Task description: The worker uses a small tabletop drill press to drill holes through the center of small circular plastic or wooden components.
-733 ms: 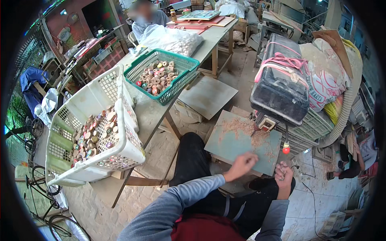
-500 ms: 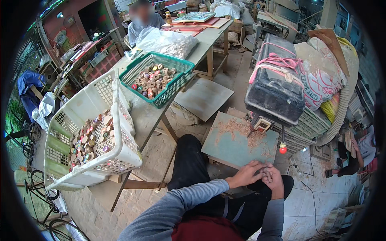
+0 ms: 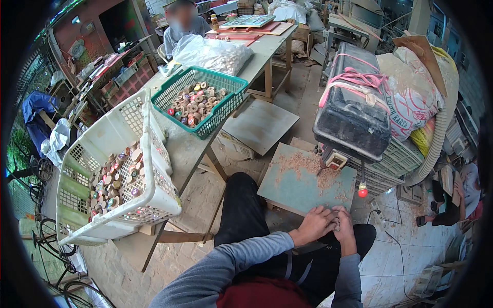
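My left hand (image 3: pixel 314 226) and my right hand (image 3: pixel 346 231) meet above my right knee, at the near edge of a grey-green board (image 3: pixel 287 177). Both have their fingers curled, pressed together around something small that they mostly hide. A pale bit shows between them, too small to name. Reddish wood shavings (image 3: pixel 328 180) lie scattered over the board. Just beyond it a dark, dusty machine (image 3: pixel 352 126) is tied with pink cord, a small switch box (image 3: pixel 336 160) on its near end and a red knob (image 3: pixel 362 193) hanging below.
At left a white crate (image 3: pixel 110 222) holds many small round wooden pieces. A green basket (image 3: pixel 200 134) of similar pieces stands on the long table (image 3: pixel 177 149), near a plastic bag (image 3: pixel 213 54). A person (image 3: pixel 179 28) sits beyond. A ribbed hose (image 3: pixel 429 159) curves at right.
My hands have drawn closer together, and the right fingers have closed in against the left ones. The board, baskets and machine look the same.
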Tool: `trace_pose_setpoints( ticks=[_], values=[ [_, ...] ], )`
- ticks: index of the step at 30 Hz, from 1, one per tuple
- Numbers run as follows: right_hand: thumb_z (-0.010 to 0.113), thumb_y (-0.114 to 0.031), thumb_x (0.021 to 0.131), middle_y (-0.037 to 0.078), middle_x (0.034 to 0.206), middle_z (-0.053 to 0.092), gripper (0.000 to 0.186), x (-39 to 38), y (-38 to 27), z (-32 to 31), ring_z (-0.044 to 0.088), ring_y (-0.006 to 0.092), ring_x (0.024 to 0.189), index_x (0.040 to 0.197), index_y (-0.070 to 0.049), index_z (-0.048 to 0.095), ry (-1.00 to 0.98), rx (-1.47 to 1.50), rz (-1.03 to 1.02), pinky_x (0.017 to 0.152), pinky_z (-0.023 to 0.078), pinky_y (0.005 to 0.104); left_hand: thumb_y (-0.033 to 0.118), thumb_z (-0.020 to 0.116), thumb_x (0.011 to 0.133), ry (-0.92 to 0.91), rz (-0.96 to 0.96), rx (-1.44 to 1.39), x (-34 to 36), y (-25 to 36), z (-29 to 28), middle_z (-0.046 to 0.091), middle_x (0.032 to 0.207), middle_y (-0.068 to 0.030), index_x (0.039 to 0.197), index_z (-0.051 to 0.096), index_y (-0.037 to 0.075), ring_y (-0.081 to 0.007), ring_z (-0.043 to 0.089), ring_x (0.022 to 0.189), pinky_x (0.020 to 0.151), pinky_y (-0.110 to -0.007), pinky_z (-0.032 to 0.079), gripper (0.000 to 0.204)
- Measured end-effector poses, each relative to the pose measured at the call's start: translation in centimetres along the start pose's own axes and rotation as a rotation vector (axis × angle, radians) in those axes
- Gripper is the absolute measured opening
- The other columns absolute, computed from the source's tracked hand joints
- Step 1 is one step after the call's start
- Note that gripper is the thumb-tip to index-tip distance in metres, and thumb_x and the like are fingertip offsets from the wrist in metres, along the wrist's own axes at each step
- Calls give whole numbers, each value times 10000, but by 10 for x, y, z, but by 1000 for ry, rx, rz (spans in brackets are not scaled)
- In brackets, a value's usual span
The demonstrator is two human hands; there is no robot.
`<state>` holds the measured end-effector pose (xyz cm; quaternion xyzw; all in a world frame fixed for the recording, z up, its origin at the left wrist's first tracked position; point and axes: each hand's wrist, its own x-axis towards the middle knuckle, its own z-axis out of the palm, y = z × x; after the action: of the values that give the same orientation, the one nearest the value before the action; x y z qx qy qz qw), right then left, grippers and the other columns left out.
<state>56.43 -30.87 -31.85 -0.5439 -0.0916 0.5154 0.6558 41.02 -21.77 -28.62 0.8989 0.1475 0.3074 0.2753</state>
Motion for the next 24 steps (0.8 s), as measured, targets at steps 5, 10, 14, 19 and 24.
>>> trace_pose_setpoints(
  ticks=[5,10,14,19,24],
  values=[
    [473,-99,933,19,796,584,173,-2,-2,-8,504,99,534,1053,-106,597,-36,83,75,423,391,242,258,725,836,-38,33,-71,-2,-5,1,590,933,-43,1088,686,100,-257,540,908,822,-377,475,300],
    [530,-210,950,-19,840,612,151,1,2,-16,551,110,638,1058,-162,625,-32,110,169,505,385,257,193,699,844,-23,171,-21,1,-11,-1,559,941,-57,1151,673,91,-259,512,942,860,-392,426,325],
    [561,-211,947,-42,795,591,139,9,4,-14,510,79,587,1052,-163,638,-83,131,199,493,347,239,160,718,806,-11,250,-6,8,-18,-8,559,960,-71,1073,680,87,-273,524,940,885,-414,409,280],
    [546,-163,925,-22,787,601,120,1,-9,-2,522,81,588,1022,-153,617,-129,98,210,483,347,236,100,763,743,53,204,-163,5,-21,1,614,991,-56,965,669,85,-273,565,968,890,-403,420,241],
    [566,-112,875,29,913,689,152,-9,-25,9,704,179,814,1025,-132,581,-83,60,217,493,382,233,38,712,788,196,-46,-323,10,-25,-4,685,925,-94,946,667,77,-326,616,882,802,-422,468,169]
  ],
)
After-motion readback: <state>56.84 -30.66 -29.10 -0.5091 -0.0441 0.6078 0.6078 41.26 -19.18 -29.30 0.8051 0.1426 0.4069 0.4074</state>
